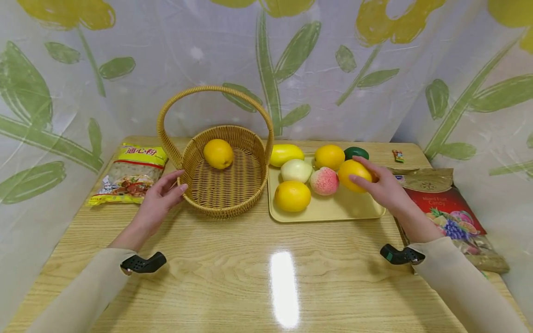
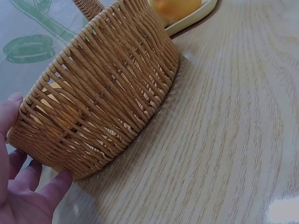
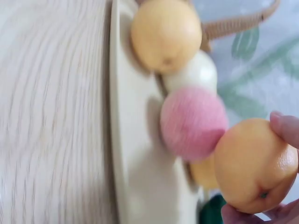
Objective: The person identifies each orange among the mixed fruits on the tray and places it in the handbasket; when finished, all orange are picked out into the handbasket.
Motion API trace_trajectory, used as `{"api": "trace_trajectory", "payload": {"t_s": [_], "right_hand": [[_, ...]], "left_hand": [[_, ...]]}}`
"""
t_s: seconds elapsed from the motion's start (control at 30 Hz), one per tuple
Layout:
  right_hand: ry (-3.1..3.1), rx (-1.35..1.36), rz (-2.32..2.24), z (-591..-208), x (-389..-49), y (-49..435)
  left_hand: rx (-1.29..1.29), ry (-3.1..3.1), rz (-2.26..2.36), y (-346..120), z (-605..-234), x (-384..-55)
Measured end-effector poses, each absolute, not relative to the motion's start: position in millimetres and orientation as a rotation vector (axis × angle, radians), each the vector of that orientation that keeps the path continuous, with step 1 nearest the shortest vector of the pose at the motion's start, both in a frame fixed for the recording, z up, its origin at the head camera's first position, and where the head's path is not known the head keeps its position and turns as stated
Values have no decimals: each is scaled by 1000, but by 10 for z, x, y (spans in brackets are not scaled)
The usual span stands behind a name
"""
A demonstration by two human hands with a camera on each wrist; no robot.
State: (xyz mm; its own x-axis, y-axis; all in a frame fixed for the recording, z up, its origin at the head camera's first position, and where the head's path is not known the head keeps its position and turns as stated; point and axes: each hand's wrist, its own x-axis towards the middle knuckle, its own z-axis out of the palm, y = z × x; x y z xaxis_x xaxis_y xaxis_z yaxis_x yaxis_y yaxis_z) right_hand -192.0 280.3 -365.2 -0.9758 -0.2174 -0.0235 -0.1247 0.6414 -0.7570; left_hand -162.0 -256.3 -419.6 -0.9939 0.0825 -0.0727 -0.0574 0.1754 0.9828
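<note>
My left hand (image 1: 158,201) holds the near left side of a round wicker basket (image 1: 225,211), its thumb by the rim and its fingers along the outer wall. Inside the basket, toward the back, lies one orange (image 1: 218,154). My right hand (image 1: 387,189) grips another orange (image 3: 254,163) between thumb and fingers, over the right part of a pale yellow tray (image 1: 333,213). Beside that orange is a pink peach (image 1: 324,181). Also on the tray are a whitish fruit (image 1: 296,170), a yellow fruit (image 1: 286,154), more oranges (image 1: 292,196) and a dark green fruit (image 1: 356,152).
A bag of dried pasta (image 1: 131,175) lies left of the basket. To the tray's right is a mixed fruit candy bag (image 1: 451,212), partly behind my right forearm, with a small candy packet (image 1: 398,156) farther back. The basket's tall handle (image 1: 214,88) arches upward before a flowered curtain (image 1: 166,55).
</note>
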Motion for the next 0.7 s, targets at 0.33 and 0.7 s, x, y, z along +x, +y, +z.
{"api": "trace_trajectory", "payload": {"t_s": [0.33,0.7], "right_hand": [[2711,-357,-1374,-3277,-1728,2424],[2531,-407,-1558,-3032,-1617,2086]], "left_hand": [[24,2316,1958,-2570,-4204,-1619],[29,2326,1951,-2580,-4227,-1637]]}}
